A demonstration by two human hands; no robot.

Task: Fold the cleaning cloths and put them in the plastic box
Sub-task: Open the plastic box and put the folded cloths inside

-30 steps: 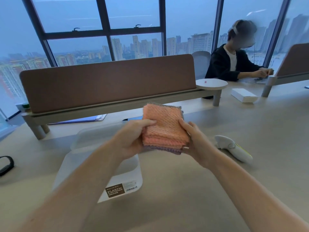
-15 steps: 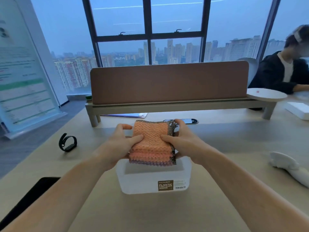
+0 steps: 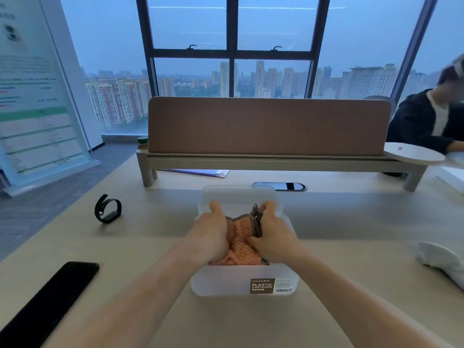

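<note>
Cloths [image 3: 239, 244] (orange, stacked) sit inside the plastic box [image 3: 226, 282], gripped by left hand [image 3: 211, 232] and right hand [image 3: 272, 237]; fitness band [image 3: 108, 209] and black phone [image 3: 50, 297] lie leftward, well apart.

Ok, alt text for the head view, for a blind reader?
Left hand and right hand grip a stack of folded orange cleaning cloths in a translucent plastic box on a pale desk. A black wristband and black phone lie to its left.

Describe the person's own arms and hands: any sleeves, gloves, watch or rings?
The left forearm and right forearm are bare to the frame's edge, no sleeves in view. The left hand and right hand wear no gloves; no watch, bracelet or ring shows.
</note>
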